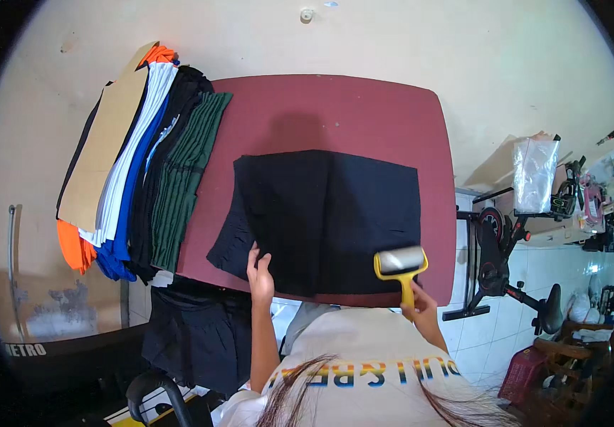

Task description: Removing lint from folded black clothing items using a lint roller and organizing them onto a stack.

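Observation:
A dark garment (285,213), apparently trousers or shorts, lies flat on the maroon tabletop (381,112). Its gathered, waistband-like end (232,243) points left. My left hand (260,277) rests at the garment's lower left edge, fingers slightly apart, with nothing plainly gripped. In my right hand (423,312) is the yellow handle of a lint roller (402,261). The roller's pale cylinder is over the garment's lower right corner; whether it touches the cloth I cannot tell.
Folded clothes (178,187) are stacked along the table's left side, with a cardboard sheet (106,155) against them. More dark clothing (197,331) lies below the table's left edge. An exercise bike (499,277) stands to the right, and a red plastic crate (521,373) sits farther down.

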Available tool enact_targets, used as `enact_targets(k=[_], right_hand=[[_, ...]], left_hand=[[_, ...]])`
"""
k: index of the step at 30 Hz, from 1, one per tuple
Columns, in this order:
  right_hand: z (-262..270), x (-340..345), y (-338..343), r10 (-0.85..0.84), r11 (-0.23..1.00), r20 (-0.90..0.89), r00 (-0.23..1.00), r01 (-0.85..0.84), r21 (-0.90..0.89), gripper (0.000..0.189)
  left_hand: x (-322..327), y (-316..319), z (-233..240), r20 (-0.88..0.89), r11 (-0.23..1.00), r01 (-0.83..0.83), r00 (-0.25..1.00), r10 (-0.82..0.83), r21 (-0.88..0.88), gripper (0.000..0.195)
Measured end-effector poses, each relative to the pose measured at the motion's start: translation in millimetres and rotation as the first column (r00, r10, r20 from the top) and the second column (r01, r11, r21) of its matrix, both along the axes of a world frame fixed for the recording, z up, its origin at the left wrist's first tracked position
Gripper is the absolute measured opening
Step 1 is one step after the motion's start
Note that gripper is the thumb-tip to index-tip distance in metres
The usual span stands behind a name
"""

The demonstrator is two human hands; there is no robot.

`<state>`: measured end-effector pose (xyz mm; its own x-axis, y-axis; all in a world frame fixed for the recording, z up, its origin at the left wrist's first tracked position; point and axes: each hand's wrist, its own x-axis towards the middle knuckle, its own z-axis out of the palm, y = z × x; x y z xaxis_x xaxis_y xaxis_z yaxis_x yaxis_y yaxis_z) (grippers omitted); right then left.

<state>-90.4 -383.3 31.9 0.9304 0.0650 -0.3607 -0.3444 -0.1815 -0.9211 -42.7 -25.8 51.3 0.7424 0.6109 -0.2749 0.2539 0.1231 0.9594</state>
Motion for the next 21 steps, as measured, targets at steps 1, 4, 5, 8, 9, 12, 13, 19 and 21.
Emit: enact_targets(k=[1, 4, 5, 8, 9, 12, 13, 19, 21], right_hand=[[11.5, -5.0, -4.2, 0.005, 1.000, -0.003, 1.000, -0.005, 0.004, 0.056], [22.8, -10.5, -23.0, -0.015, 0.992, 0.116, 0.993, 0.030, -0.124, 0.052], [28.5, -1.7, -27.3, -0.087, 0.995, 0.095, 0.992, 0.092, -0.046, 0.052], [39.3, 30.6, -41.5, -0.154, 0.987, 0.112, 0.982, 0.157, -0.022, 0.054], [26.1, 43.9, -48.3, -0.171, 0.983, 0.257, 0.951, 0.183, -0.024, 0.052], [7.9, 93.9, -58.6, -0.189, 0.980, 0.286, 0.940, 0.197, -0.002, 0.048], [7.9, 114.7, -59.4, -0.188, 0.982, 0.236, 0.953, 0.180, 0.054, 0.047], [-26.7, 255.2, -55.6, -0.155, 0.957, 0.434, 0.887, 0.244, -0.158, 0.046], [-26.4, 290.9, -49.6, -0.063, 0.905, 0.502, 0.862, 0.261, -0.335, 0.049]], left_hand=[[3.9, -9.6, 6.2, -0.003, 1.000, -0.005, 1.000, 0.005, 0.004, 0.034], [20.4, -56.9, 35.9, 0.022, 0.962, 0.258, 0.966, -0.257, -0.084, 0.041], [25.2, -76.6, 47.6, 0.021, 0.940, 0.336, 0.942, -0.336, -0.062, 0.035], [30.7, -123.0, 33.6, 0.212, 0.771, 0.620, 0.742, -0.636, 0.144, 0.012], [35.2, -142.2, 27.7, 0.256, 0.687, 0.702, 0.640, -0.725, 0.191, 0.015], [24.2, -176.6, -12.5, 0.073, 0.344, 0.838, 0.347, -0.935, 0.424, 0.017], [20.1, -183.1, -14.7, -0.064, 0.192, 0.910, 0.230, -0.971, 0.367, 0.019], [-3.4, -181.2, 4.3, -0.057, 0.171, 0.980, 0.177, -0.983, 0.099, 0.023], [-12.3, -168.4, 4.7, 0.006, 0.437, 0.885, 0.442, -0.897, 0.163, 0.023]])
